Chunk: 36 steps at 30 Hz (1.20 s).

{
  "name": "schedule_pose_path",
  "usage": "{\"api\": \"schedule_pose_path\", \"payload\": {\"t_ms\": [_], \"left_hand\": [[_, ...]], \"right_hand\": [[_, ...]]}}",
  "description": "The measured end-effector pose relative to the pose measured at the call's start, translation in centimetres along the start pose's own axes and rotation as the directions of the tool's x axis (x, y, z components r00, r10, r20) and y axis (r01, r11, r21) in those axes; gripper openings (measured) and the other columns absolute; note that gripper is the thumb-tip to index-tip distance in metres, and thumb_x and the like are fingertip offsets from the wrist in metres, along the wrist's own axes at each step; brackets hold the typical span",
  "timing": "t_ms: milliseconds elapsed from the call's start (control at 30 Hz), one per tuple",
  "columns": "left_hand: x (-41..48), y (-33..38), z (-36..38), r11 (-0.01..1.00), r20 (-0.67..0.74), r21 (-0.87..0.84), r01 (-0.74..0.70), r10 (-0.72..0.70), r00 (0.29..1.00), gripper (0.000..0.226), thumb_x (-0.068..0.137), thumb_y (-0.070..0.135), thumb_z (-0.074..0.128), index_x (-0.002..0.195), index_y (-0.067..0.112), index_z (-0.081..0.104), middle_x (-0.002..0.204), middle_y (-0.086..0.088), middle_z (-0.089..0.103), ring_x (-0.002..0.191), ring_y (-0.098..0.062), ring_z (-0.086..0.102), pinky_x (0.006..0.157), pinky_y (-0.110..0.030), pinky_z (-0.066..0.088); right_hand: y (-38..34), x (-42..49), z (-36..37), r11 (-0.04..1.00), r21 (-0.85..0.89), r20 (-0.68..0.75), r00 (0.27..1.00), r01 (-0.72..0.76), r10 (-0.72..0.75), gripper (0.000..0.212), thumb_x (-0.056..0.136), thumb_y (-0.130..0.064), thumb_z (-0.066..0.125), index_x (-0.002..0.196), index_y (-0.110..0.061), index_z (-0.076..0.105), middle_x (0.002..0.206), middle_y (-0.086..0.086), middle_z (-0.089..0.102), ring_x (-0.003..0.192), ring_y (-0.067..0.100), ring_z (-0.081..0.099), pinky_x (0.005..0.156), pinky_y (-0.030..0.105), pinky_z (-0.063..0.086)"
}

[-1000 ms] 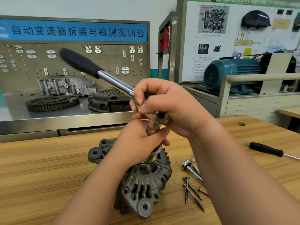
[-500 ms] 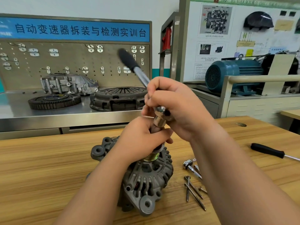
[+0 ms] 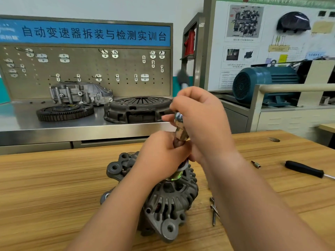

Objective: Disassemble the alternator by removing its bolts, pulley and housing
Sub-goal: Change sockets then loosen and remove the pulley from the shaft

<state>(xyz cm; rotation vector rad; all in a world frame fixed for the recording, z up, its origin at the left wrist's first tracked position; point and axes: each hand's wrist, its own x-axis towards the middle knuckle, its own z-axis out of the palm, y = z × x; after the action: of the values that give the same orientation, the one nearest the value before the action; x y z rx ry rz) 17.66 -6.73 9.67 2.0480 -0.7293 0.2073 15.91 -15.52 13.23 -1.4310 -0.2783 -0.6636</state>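
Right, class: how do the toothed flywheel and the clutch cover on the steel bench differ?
The flywheel lies flat and thin; the clutch cover stands taller and domed. The flywheel has teeth round its rim; the clutch cover has radial ribs. Both are round, dark, on the steel bench.

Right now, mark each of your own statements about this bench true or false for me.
1. The alternator stands on the wooden table. True.
2. The left hand holds the black-handled screwdriver. False: the screwdriver lies untouched on the table at the right, and the left hand grips the top of the pulley.
3. Loose bolts lie on the table, right of the alternator. True.
4. The pulley is off and lies beside the bolts. False: it sits on the alternator, under the left hand.
5. The right hand rests flat on the table. False: it grips the ratchet above the alternator.
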Motion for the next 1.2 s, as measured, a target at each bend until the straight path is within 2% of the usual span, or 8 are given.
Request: {"api": "schedule_pose_path", "payload": {"t_ms": [167,300,433,600,733,867,1000,1200], "left_hand": [[0.5,-0.1,0.3,0.999,0.018,0.041,-0.006,0.005,1.0,0.041,0.075,0.013,0.051,0.036,0.024,0.045,0.03,0.008,0.037,0.031,-0.008,0.031,0.035,-0.015,0.019],[0.3,-0.6,-0.1,0.997,0.058,-0.066,-0.029,0.033,0.998,0.05,0.083,0.007,0.059,0.039,0.03,0.057,0.037,0.008,0.051,0.034,0.0,0.044,0.039,-0.012,0.032],[0.4,-0.8,-0.3,0.99,0.083,-0.111,-0.084,0.094,0.992,0.019,0.087,0.016,0.065,0.07,0.022,0.07,0.066,0.009,0.072,0.066,0.002,0.067,0.067,-0.017,0.053],[0.3,-1.0,-0.3,0.993,0.073,0.003,-0.116,0.116,0.991,0.015,0.086,0.03,0.065,0.072,0.032,0.069,0.072,0.022,0.071,0.075,0.007,0.065,0.071,-0.01,0.05],[0.1,-0.7,-0.1,0.992,0.02,0.007,-0.127,0.127,0.992,0.026,0.085,0.016,0.058,0.064,0.028,0.068,0.058,0.019,0.067,0.061,0.008,0.061,0.056,-0.008,0.044],[0.1,-0.3,0.1,0.999,-0.05,0.047,-0.024,0.027,0.998,0.05,0.078,0.005,0.049,0.033,0.027,0.049,0.03,0.009,0.04,0.032,-0.006,0.036,0.036,-0.015,0.023],[0.4,0.2,0.4,0.986,-0.036,0.168,-0.011,0.017,0.999,0.042,0.073,0.009,0.047,0.038,0.031,0.05,0.033,0.01,0.041,0.039,-0.01,0.036,0.042,-0.025,0.017],[0.3,-0.5,0.1,1.0,0.006,0.005,0.006,-0.006,1.0,0.039,0.078,0.012,0.059,0.041,0.023,0.055,0.039,0.01,0.052,0.037,-0.004,0.044,0.043,-0.022,0.035]], "right_hand": [[0.5,-0.3,-0.1,0.997,0.071,-0.197,0.98,-0.02,0.033,0.03,0.078,0.002,0.056,0.058,-0.019,0.049,0.056,-0.007,0.054,0.078,0.033,0.068,0.08,0.048,0.055],[-0.1,0.5,-0.7,0.979,0.153,0.177,0.978,-0.137,0.11,0.022,0.069,0.002,0.056,0.058,-0.017,0.05,0.06,-0.003,0.052,0.057,0.017,0.065,0.076,0.047,0.057],[-0.5,1.7,-2.1,0.947,0.214,0.611,0.789,-0.241,0.063,0.018,0.066,0.008,0.045,0.065,-0.01,0.051,0.073,0.013,0.049,0.054,0.02,0.062,0.088,0.045,0.048],[-0.6,1.5,-2.5,0.945,0.222,0.778,0.628,-0.24,-0.024,0.034,0.064,0.015,0.041,0.063,-0.013,0.06,0.073,0.012,0.055,0.061,0.022,0.067,0.095,0.048,0.049],[-0.8,0.9,-1.5,0.955,0.223,0.625,0.781,-0.194,0.013,0.018,0.066,0.009,0.048,0.068,-0.008,0.053,0.072,0.013,0.052,0.062,0.024,0.067,0.084,0.05,0.052],[-0.3,-0.4,0.0,0.984,0.151,0.114,0.991,-0.089,0.072,0.021,0.076,0.003,0.058,0.067,-0.016,0.059,0.063,-0.004,0.059,0.063,0.018,0.068,0.065,0.036,0.045],[0.6,-1.3,0.1,0.995,0.091,-0.269,0.963,0.036,-0.01,0.019,0.082,-0.003,0.057,0.083,-0.021,0.062,0.077,-0.005,0.062,0.079,0.022,0.07,0.067,0.035,0.053],[0.1,-0.1,-1.3,0.963,0.228,0.146,0.983,-0.144,0.112,0.019,0.07,0.0,0.056,0.069,-0.017,0.063,0.062,-0.006,0.06,0.055,0.019,0.066,0.063,0.035,0.054]]}}
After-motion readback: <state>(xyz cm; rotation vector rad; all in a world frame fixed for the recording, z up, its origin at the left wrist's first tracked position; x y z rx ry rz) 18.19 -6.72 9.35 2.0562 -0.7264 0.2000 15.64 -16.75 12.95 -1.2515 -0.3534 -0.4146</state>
